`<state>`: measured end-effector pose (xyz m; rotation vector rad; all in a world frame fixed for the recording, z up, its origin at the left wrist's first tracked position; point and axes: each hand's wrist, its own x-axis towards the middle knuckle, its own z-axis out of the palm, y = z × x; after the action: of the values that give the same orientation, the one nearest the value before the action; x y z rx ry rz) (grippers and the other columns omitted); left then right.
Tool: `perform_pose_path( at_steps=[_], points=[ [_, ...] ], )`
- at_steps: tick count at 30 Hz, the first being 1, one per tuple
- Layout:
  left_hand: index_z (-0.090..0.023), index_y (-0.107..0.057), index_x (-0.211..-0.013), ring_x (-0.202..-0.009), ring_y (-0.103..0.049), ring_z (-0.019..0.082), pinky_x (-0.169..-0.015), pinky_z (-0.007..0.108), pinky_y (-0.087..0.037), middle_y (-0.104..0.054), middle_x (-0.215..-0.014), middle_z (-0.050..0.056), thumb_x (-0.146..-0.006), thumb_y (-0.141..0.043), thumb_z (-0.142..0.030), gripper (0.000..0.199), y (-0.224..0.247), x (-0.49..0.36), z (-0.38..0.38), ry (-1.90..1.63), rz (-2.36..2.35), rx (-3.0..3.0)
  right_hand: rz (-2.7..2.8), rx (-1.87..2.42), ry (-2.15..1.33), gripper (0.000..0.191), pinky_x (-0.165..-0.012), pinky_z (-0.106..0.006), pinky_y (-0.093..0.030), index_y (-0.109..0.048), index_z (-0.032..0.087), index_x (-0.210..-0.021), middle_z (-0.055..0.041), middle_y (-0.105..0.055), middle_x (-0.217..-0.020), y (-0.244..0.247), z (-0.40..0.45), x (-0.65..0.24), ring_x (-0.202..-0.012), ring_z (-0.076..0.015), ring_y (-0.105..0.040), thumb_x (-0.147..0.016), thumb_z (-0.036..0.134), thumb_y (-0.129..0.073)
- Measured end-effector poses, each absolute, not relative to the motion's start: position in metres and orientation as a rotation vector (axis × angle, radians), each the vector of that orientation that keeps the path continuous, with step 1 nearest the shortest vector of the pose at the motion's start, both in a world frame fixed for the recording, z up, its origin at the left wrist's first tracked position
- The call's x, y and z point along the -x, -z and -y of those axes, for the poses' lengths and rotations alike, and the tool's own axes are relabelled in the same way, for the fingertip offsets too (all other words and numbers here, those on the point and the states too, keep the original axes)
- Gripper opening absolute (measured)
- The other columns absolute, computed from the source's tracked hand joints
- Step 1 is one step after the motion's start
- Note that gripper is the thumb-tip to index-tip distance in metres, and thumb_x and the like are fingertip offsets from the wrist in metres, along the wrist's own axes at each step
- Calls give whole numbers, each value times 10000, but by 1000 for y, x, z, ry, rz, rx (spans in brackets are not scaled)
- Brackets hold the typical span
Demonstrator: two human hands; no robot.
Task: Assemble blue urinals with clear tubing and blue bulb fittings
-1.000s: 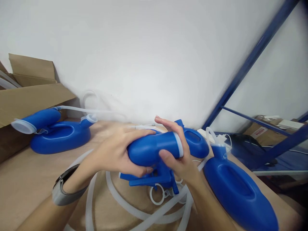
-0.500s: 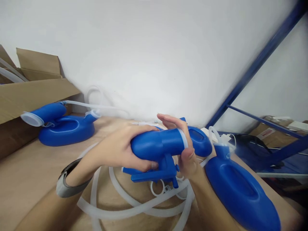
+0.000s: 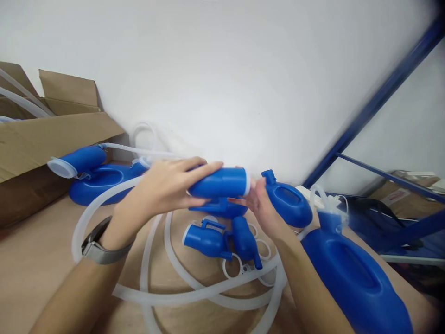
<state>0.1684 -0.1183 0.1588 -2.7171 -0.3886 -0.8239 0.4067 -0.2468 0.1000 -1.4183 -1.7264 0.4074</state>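
Note:
My left hand (image 3: 174, 183), with a watch on its wrist, is wrapped round the closed end of a blue cylindrical part (image 3: 222, 182) held level above the table. The thumb and fingers of my right hand (image 3: 260, 199) pinch at the white ring (image 3: 247, 181) on its open end. Beneath it lie two smaller blue parts with handles, one at left (image 3: 206, 241) and one at right (image 3: 245, 236). White rings (image 3: 232, 266) and a curled translucent hose (image 3: 194, 294) are around them on the table.
Blue bottles lie at the left (image 3: 100, 183), behind my right hand (image 3: 288, 204) and at the right front (image 3: 358, 278). An open cardboard box (image 3: 62, 132) stands at the left. A blue metal frame (image 3: 368, 104) rises at the right.
Both hands have raised the blue part farther back, uncovering the smaller parts below. My right hand's spread fingers have closed in at the ring. The view has shifted slightly.

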Motion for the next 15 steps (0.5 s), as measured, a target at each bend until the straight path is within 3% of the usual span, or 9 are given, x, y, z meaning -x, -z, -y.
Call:
perform_pose_path(
  at_steps=[3, 5, 8, 11, 15],
  points=[
    [-304, -522, -1549, -984, -743, 286, -755, 317, -519, -705, -1351, 100, -934, -615, -694, 734, -163, -156, 104, 891, 620, 2747, 1797, 1659, -584, 519, -989, -431, -604, -629, 271, -1424, -87, -775, -1244, -86, 231, -407, -1153, -255, -740, -1133, 493, -261],
    [-287, -520, -1547, -1001, -737, 305, -786, 340, -530, -712, -1331, 101, -904, -639, -713, 781, -164, -149, 94, 931, 705, 2781, 2053, 1871, -481, 360, -1034, -452, -565, -695, 280, -1346, -80, -750, -1318, -70, 221, -406, -1240, -288, -698, -1090, 319, -445],
    [-275, -515, -1546, -1040, -721, 323, -862, 376, -547, -717, -1312, 96, -871, -680, -717, 824, -166, -142, 85, 985, 743, 2840, 2402, 1938, -368, 455, -971, -393, -568, -709, 336, -1333, -54, -719, -1358, -46, 210, -406, -1227, -276, -702, -1024, 117, -457],
    [-268, -519, -1538, -1065, -708, 319, -927, 397, -551, -713, -1319, 83, -868, -694, -714, 824, -168, -139, 85, 1019, 745, 2854, 2515, 1868, -365, 435, -892, -342, -584, -689, 375, -1362, -30, -674, -1416, -34, 206, -408, -1179, -250, -717, -1069, 188, -427],
    [-267, -512, -1540, -1082, -702, 307, -953, 393, -551, -702, -1355, 73, -877, -689, -710, 816, -168, -141, 89, 1005, 737, 2874, 2554, 1828, -420, 367, -910, -370, -598, -651, 331, -1416, -57, -595, -1526, -32, 207, -410, -1232, -271, -687, -1081, 368, -506]
  ],
)
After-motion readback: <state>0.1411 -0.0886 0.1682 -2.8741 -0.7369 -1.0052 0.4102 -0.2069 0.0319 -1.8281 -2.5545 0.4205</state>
